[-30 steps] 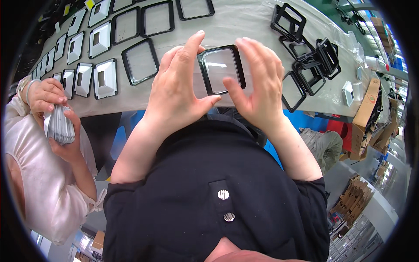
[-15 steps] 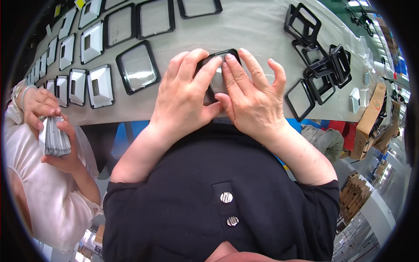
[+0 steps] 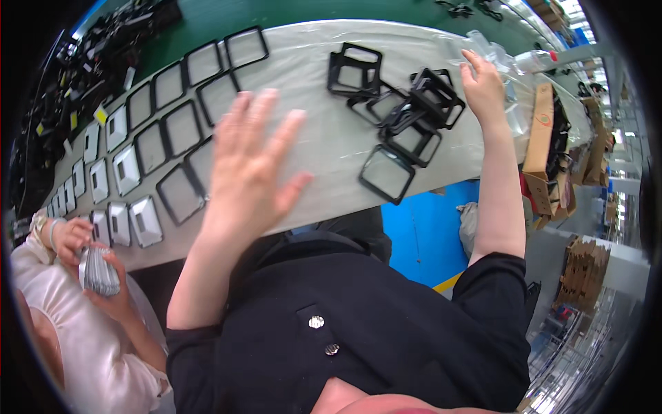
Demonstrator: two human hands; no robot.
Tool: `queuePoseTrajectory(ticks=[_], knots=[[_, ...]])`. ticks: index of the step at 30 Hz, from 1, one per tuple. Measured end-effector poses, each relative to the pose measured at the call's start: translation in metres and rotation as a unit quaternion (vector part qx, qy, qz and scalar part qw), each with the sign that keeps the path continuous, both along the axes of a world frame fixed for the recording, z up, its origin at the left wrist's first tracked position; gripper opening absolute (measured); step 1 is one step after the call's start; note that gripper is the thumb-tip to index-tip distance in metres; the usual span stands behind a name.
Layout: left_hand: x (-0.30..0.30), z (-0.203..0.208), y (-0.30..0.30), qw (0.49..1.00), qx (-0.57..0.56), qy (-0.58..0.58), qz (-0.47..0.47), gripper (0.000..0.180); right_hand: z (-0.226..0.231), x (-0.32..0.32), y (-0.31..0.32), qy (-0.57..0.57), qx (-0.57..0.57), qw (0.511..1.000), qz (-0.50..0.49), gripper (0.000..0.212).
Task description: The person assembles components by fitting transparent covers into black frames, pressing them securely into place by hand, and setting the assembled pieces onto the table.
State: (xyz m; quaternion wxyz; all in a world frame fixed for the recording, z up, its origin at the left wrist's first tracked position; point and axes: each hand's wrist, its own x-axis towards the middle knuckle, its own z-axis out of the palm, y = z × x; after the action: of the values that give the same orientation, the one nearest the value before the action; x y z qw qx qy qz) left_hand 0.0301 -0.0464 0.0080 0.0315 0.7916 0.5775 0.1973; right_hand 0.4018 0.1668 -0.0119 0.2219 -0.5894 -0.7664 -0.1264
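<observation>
Left hand (image 3: 252, 169): blurred, fingers spread, above the table (image 3: 296, 76), beside rows of black frames (image 3: 165, 139). Right hand (image 3: 484, 88): at arm's length, near clear plastic (image 3: 491, 50), fingers slightly bent; grip cannot be told. Heap of black frames (image 3: 412, 114): on the table, between both hands. Co-worker's hands (image 3: 71, 238): around a stack of pale pieces (image 3: 100, 272).

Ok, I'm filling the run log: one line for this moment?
left hand: open | right hand: beside clear plastic, contact unclear | black frames: piled between hands
</observation>
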Motion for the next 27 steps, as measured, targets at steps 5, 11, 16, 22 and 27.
queuePoseTrajectory(ticks=[5, 11, 16, 22, 27], knots=[[0.083, -0.044, 0.018, 0.978, -0.094, -0.009, -0.184, 0.090, -0.032, 0.022, 0.052, -0.004, -0.094, 0.993, -0.066, 0.054], [0.107, -0.041, 0.047, 0.972, -0.080, -0.017, -0.218, 0.065, -0.042, 0.017, 0.072, -0.021, -0.124, 0.988, -0.084, 0.051], [0.080, -0.045, 0.023, 0.988, -0.096, -0.057, -0.111, 0.051, -0.034, 0.020, 0.063, -0.007, -0.100, 0.993, -0.068, 0.035], [0.076, -0.053, 0.006, 0.995, -0.006, -0.094, -0.023, 0.049, -0.029, 0.059, 0.071, -0.081, 0.082, 0.991, -0.063, 0.025], [0.067, -0.053, -0.006, 0.992, -0.006, -0.126, 0.026, 0.070, -0.024, 0.059, 0.061, -0.025, 0.024, 0.999, -0.007, 0.020]])
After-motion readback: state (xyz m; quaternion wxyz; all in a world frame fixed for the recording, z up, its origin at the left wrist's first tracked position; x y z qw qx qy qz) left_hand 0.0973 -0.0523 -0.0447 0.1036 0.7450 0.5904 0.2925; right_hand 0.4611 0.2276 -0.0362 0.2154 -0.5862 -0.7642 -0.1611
